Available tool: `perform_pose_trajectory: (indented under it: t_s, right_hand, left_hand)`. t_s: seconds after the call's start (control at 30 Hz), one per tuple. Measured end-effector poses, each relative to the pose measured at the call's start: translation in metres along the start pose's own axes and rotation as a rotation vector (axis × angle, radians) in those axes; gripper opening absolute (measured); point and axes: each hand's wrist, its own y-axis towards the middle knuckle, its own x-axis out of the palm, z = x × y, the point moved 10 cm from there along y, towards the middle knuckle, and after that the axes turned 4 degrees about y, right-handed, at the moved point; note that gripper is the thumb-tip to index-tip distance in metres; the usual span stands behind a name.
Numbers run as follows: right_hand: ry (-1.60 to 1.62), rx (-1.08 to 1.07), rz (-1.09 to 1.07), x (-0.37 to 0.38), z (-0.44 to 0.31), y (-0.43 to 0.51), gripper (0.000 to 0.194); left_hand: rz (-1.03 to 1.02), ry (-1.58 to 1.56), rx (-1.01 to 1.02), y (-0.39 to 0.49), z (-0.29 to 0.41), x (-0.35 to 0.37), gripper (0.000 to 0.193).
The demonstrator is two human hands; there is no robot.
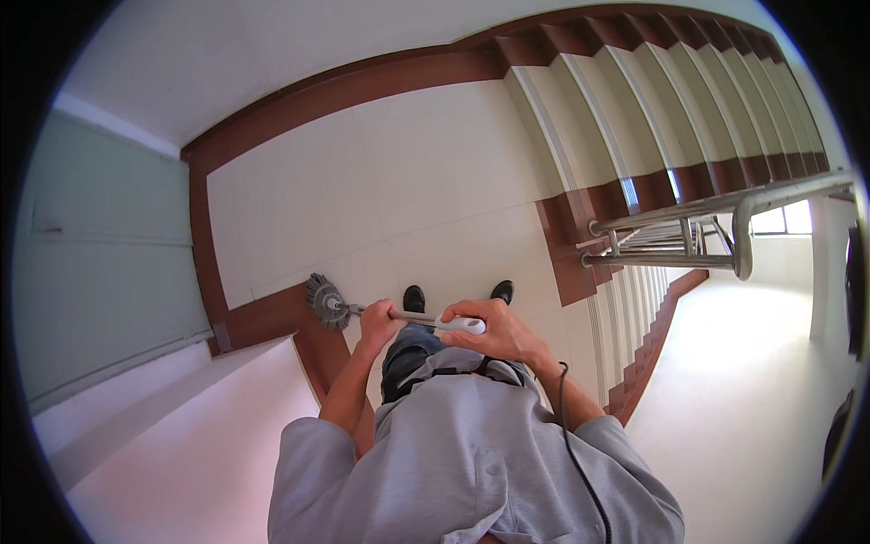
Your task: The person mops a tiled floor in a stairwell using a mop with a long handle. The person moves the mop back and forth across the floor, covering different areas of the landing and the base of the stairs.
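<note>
A spin mop with a metal pole (416,317) and a white end grip lies across the front of my body. My left hand (378,326) is closed around the pole near the mop head. My right hand (493,328) holds the white end grip, thumb and fingers around it. The round grey string mop head (328,302) is at the left, over the dark red floor border beside a wall corner. Whether its strands touch the floor or the wall, I cannot tell.
Pale landing tiles (380,170) have a dark red border. One stair flight (632,109) is at the upper right, another (629,326) below it, with a stainless steel railing (744,234) between them. A grey-green door (109,251) is at the left. My black shoes (414,299) stand on the tiles.
</note>
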Motion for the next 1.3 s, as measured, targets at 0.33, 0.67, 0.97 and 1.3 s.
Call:
perform_pose_trajectory:
  t_s: [0.33, 0.67, 0.97, 1.3]
  right_hand:
    - [-0.064, -0.065, 0.362, -0.143, 0.034, -0.077, 0.018]
    - [-0.073, -0.038, 0.668, -0.315, 0.053, -0.198, 0.009]
    - [-0.346, 0.022, 0.825, -0.356, 0.05, -0.256, 0.01]
    - [-0.589, 0.117, 0.506, -0.284, 0.067, -0.173, 0.016]
  left_hand:
    - [-0.149, -0.055, 0.253, 0.062, 0.148, 0.08, 0.013]
    - [-0.296, -0.102, 0.534, 0.125, 0.367, 0.221, 0.014]
    - [-0.502, -0.243, 0.774, 0.148, 0.51, 0.322, 0.006]
    - [-0.434, -0.432, 0.742, 0.155, 0.471, 0.309, 0.033]
